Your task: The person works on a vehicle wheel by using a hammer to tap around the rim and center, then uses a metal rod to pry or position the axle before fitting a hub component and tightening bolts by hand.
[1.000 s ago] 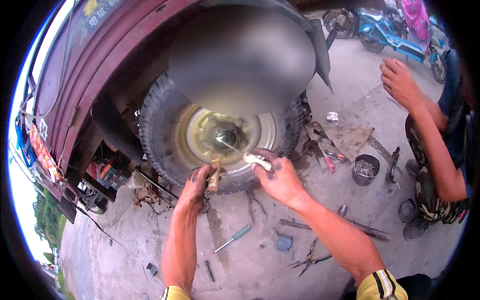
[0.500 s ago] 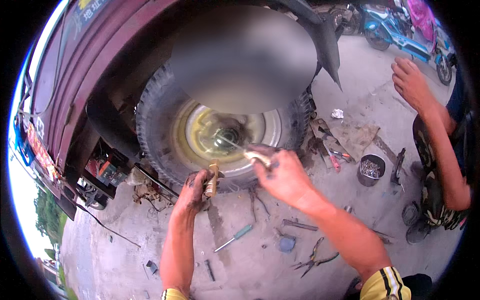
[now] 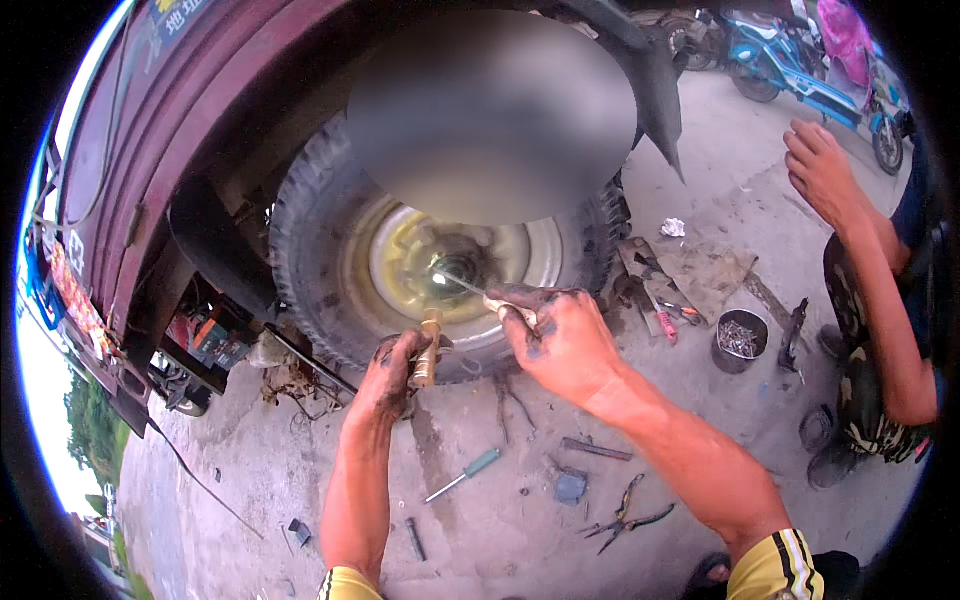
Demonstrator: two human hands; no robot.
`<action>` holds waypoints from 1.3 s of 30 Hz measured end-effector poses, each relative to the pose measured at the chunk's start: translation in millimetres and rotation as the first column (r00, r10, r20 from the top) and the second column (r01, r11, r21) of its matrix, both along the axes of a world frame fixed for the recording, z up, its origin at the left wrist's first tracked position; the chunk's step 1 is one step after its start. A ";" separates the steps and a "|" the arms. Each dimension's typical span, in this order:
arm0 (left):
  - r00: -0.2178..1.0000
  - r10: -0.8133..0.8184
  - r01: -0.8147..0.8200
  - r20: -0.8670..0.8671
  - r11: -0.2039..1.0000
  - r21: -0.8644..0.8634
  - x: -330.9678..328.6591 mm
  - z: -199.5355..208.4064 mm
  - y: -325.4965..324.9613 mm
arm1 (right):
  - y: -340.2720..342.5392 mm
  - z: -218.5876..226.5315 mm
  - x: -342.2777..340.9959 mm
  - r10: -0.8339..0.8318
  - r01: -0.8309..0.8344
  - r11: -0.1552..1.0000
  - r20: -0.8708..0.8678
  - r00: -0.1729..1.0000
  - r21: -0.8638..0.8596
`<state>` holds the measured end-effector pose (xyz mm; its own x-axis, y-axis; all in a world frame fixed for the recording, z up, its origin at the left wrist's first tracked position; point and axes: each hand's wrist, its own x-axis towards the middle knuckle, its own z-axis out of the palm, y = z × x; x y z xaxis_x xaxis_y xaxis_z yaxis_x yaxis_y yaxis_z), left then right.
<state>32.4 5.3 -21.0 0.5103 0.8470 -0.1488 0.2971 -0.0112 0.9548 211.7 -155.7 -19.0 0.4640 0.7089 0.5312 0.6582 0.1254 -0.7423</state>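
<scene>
A big knobbly tyre (image 3: pixel 320 250) with a pale yellowish rim (image 3: pixel 520 260) stands under a dark red vehicle body. My left hand (image 3: pixel 392 362), black with grease, grips a short brass-coloured cylinder (image 3: pixel 429 347) upright in front of the tyre's lower edge. My right hand (image 3: pixel 555 335), also greasy, pinches a thin metal rod (image 3: pixel 460 283) by a pale handle. The rod's tip points at the dark hub (image 3: pixel 462 262) of the wheel. A blurred grey patch hides the top of the wheel.
On the concrete lie a green-handled screwdriver (image 3: pixel 463 475), pliers (image 3: pixel 628 518), a flat metal bar (image 3: pixel 595 449) and small parts. A metal can of nails (image 3: pixel 739 340) and tools on cardboard (image 3: pixel 700 275) sit at right. Another person (image 3: pixel 880 300) crouches there. Blue motorbikes (image 3: pixel 800 70) stand behind.
My view has shifted closer to the wheel. My right hand has moved slightly right and up, aiming the rod at the hub. My left hand keeps the brass cylinder in place.
</scene>
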 end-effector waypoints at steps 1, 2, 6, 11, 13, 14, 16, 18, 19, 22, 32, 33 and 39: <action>1.000 0.006 -0.006 -0.008 1.000 -0.012 -0.9 0.1 1.4 | -1.1 -0.8 1.0 0.011 -0.012 1.000 -0.041 0.999 -0.021; 1.000 0.011 -0.012 -0.016 1.000 -0.024 -2.0 -0.1 3.0 | -0.4 -4.0 2.1 0.008 -0.008 1.000 -0.017 1.000 0.014; 1.000 0.010 -0.010 -0.011 0.999 -0.036 -5.3 -4.5 10.0 | 3.7 -14.9 7.9 0.019 -0.018 0.995 -0.003 1.000 0.097; 0.996 -0.017 0.017 -0.086 1.000 -0.001 -4.8 5.6 -1.6 | 4.6 -33.8 26.8 0.025 -0.034 0.984 0.057 0.998 0.176; 0.996 -0.036 0.038 -0.077 0.999 0.034 -9.3 6.7 -3.5 | 2.0 -24.1 22.5 0.060 -0.060 0.998 0.017 0.998 0.023; 0.997 -0.041 0.044 -0.064 0.998 0.041 -11.7 11.3 -9.0 | -14.4 1.2 17.2 0.069 -0.073 0.988 -0.037 0.997 -0.134; 0.994 -0.073 0.078 -0.082 0.995 0.055 -16.1 16.8 -16.5 | -32.5 -1.2 14.8 0.030 -0.028 0.995 0.016 0.999 -0.101; 0.983 -0.106 0.117 -0.147 0.991 0.062 -25.4 17.9 -19.5 | -56.8 -5.1 7.8 0.128 -0.137 0.990 -0.190 0.973 -0.033; 0.984 -0.122 0.130 -0.134 0.990 0.057 -22.4 16.7 -21.1 | -64.8 -15.4 11.3 0.119 -0.113 0.993 -0.226 0.967 0.040; 0.975 -0.171 0.175 -0.143 0.984 0.018 -18.6 8.0 -26.0 | -79.9 -50.3 8.7 0.098 -0.031 0.989 -0.497 0.862 0.142; 0.970 -0.048 0.149 0.240 0.894 -0.423 14.2 -15.9 -22.1 | -56.5 -64.6 -19.6 0.081 -0.049 0.996 -0.453 0.888 0.080; 0.968 -0.048 0.154 0.247 0.889 -0.431 13.2 -14.4 -24.7 | -56.2 -62.8 -22.6 0.079 -0.059 0.997 -0.474 0.877 0.056; 0.955 -0.084 0.202 0.284 0.885 -0.420 4.8 -8.7 -29.0 | -43.8 -61.4 -34.7 -0.023 0.012 0.999 -0.362 0.932 -0.031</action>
<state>37.2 -23.6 -29.7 0.6907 0.6387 -0.3391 0.0754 0.4027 0.9122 177.0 -199.5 -80.4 0.6338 0.7108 0.3051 0.3457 0.0926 -0.9338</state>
